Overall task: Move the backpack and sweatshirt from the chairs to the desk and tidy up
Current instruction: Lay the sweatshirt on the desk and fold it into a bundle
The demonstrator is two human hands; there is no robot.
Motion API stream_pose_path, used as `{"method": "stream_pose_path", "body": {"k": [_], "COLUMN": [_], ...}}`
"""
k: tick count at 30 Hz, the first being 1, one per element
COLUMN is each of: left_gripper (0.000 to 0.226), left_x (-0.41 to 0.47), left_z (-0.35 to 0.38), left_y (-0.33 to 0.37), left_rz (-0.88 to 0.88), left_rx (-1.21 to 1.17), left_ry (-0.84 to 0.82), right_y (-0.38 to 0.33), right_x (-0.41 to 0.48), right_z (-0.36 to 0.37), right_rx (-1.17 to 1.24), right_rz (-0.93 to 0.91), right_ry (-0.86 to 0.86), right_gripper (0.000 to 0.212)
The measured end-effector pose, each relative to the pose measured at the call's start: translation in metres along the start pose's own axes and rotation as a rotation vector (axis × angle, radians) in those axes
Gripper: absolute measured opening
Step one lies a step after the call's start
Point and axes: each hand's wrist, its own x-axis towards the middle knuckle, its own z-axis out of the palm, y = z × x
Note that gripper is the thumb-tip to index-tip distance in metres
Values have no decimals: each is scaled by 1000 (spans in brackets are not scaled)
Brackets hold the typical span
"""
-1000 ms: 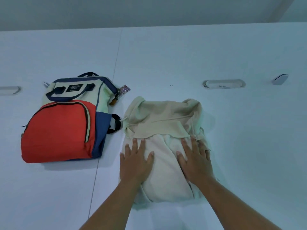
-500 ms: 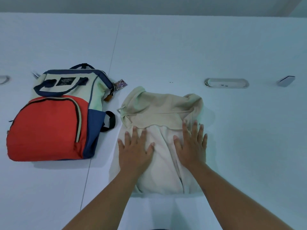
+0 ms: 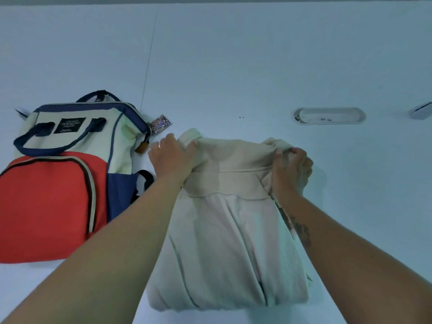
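- The sweatshirt lies folded on the desk, just right of the backpack, close but not touching it.
- A second ago both hands lay flat, fingers spread, pressing the sweatshirt's middle; now they have moved up to its far end.
- The left hand is closed on the far-left corner of the sweatshirt, fingers curled over the fabric on the side nearest the backpack.
- The right hand pinches a bunched fold at the far-right corner, the side away from the backpack.
- The backpack lies flat on the desk, its tag between it and the sweatshirt's far-left corner; it looks unmoved.
- Judgement: smoothing is over and the hood end is the part in hand, probably to be folded toward the near edge or squared up.
- Both task things are already on the desk, so only tidying remains; the task looks nearly done.
- The bunch under the right hand may spoil a neat fold if not flattened.
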Motion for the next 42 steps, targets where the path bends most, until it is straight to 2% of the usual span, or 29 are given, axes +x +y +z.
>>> {"method": "stream_pose_path", "body": {"k": [2, 4, 6, 7, 8, 10, 13, 16, 19, 21, 24, 28, 30, 31, 33, 34, 36, 38, 42], "left_gripper": [64, 40, 20, 18, 17, 13, 14, 11, 16, 17, 18, 29, 18, 18, 32, 38, 44, 43, 48], "left_x": [17, 29, 39, 41, 44, 46, 42, 28, 4, -22, -69, -115, -129, -133, -138, -139, -138, -137, -136], "left_z": [-2, 0, 2, 2, 1, -6, -26, -44, -54, -53, -35, -9, -10, -15, -19, -20, -20, -17, -13], "left_y": [6, 8, 7, 6, 6, 4, 5, 2, -9, -22, -56, -108, -110, -104, -94, -89, -79, -71, -70], "left_rz": [-65, -10, 24, 27, 29, 41, 79, 88, 87, 117, 122, 287, 297, 313, 321, 313, 302, 279, 206], "left_rx": [101, 151, 39, -57, -156, -300, -415, -576, -652, -681, -605, -54, 5, 0, -10, -8, -58, -84, 48], "left_ry": [-142, -154, -122, -116, -110, -98, -44, -46, -53, -71, -150, -238, -223, -186, -104, -79, -55, -88, -199], "right_y": [-6, -8, -12, -13, -13, -14, -26, -36, -25, -8, 27, 74, 76, 70, 52, 43, 28, 19, 9], "right_x": [5, 8, 15, 20, 27, 37, 35, 16, -7, -27, -66, -113, -118, -115, -102, -95, -80, -66, -50], "right_z": [6, 10, 7, 4, 1, -6, -17, -28, -37, -46, -58, -74, -75, -74, -70, -67, -62, -59, -65], "right_rx": [90, 165, 195, 175, 131, 76, 191, 309, 226, 160, 53, -60, 18, 84, 159, 160, 75, 35, 200], "right_rz": [19, 79, 146, 161, 147, 40, -105, -155, -238, -365, -545, -461, -377, -338, -305, -310, -282, -169, 128], "right_ry": [-50, -97, -143, -170, -186, -147, -47, 10, -53, -118, -132, -138, -99, -24, 135, 147, -9, -208, -422], "right_gripper": [30, 27, 41, 46, 41, 21, 22, 15, 12, 11, 11, 18, 21, 24, 30, 32, 42, 52, 65]}}
